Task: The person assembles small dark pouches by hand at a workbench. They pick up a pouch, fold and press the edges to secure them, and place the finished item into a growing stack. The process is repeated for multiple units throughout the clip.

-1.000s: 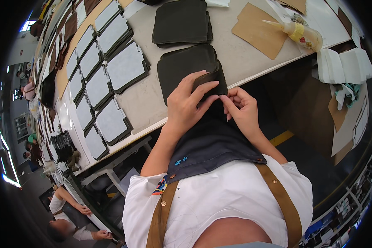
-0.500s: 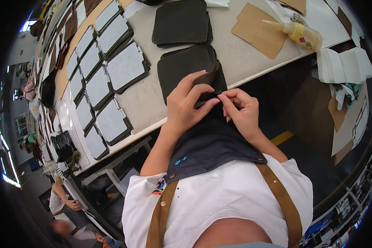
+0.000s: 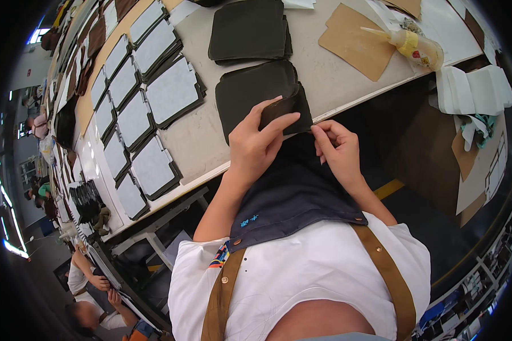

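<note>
A stack of black square sheets (image 3: 250,85), leather-like or fabric, lies at the table's front edge before me. My left hand (image 3: 259,139) holds back the curled near-right corner of the upper sheet, whose browner underside (image 3: 287,105) shows. That hand's index finger reaches to the right across the fold. Thumb and finger of my right hand (image 3: 338,149) pinch together at the lower right corner of a sheet beneath. How many layers are in the pinch is too small to tell. Behind lies a second stack of black sheets (image 3: 247,29).
Rows of white-topped dark pieces (image 3: 173,94) cover the left of the table. Brown card (image 3: 355,42) and a yellowish nozzle bottle (image 3: 418,50) lie at the right. White folded pieces (image 3: 475,91) sit beyond the table edge (image 3: 370,101). Another person (image 3: 94,295) works at lower left.
My right hand has shifted slightly right, away from the left fingertips, to the sheet's corner. The left thumb has drawn back from it. The other person's hands have moved closer together.
</note>
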Demonstrator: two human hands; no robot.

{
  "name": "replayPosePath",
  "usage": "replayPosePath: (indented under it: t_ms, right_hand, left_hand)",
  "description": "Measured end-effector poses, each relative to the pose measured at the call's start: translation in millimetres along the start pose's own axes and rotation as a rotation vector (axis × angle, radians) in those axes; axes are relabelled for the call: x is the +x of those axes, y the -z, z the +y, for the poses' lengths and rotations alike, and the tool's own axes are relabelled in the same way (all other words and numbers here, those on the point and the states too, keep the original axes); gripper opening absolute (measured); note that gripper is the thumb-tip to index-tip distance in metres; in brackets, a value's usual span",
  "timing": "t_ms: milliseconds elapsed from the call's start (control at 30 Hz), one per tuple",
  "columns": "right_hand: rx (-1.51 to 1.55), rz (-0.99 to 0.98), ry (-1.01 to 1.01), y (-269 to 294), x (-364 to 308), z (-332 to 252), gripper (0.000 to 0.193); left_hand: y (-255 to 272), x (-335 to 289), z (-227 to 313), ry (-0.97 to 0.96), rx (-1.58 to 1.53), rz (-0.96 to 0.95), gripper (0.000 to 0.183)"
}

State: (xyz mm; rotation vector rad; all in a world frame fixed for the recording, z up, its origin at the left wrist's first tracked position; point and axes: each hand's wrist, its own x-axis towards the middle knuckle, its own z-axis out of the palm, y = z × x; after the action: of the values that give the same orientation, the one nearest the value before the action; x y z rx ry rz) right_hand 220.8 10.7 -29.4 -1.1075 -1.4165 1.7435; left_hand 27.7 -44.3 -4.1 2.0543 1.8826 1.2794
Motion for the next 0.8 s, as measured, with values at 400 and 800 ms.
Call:
replayPosePath:
  t_ms: [400, 800]
  right_hand:
    - [0.153, -0.01, -0.047, -3.6, -3.2, 1.6, 0.012]
    - [0.157, -0.038, -0.043, -6.0, 0.1, -9.7, 0.011]
  left_hand:
    - [1.6, -9.6, 10.0, 0.085, -0.137, -0.019, 0.038]
    - [-18.7, 1.8, 16.2, 0.135, -0.069, 0.066, 0.038]
